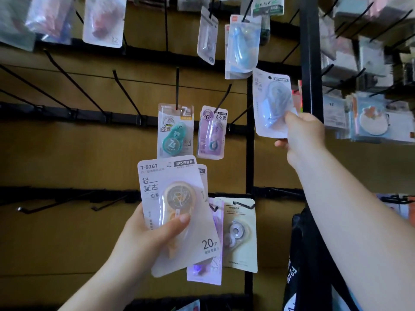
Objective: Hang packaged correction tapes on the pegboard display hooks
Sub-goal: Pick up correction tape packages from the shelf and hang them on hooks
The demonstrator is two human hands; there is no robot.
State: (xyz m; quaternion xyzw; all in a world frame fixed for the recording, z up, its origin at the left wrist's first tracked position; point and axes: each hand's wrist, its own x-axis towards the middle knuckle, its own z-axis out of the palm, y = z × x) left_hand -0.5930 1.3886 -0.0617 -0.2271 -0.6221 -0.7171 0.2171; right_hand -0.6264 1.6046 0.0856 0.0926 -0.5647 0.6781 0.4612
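Observation:
My left hand (155, 232) grips a small stack of packaged correction tapes; the front pack (177, 212) has an orange tape and reads "T-9267" and "20m". My right hand (303, 135) is raised and pinches the lower edge of a blue correction tape pack (271, 102), held tilted beside a bare black hook (241, 114) on the pegboard. A teal tape pack (175, 131) and a purple pack (212, 133) hang on hooks in the middle row. A beige pack (241, 234) and a purple pack behind it hang lower down.
Several bare black hooks (74, 90) jut from the brown board on the left. A black upright post (311, 55) stands right of the blue pack. More packs hang above (242, 43) and on the right-hand rack (370, 115). A black bag (307, 265) hangs at lower right.

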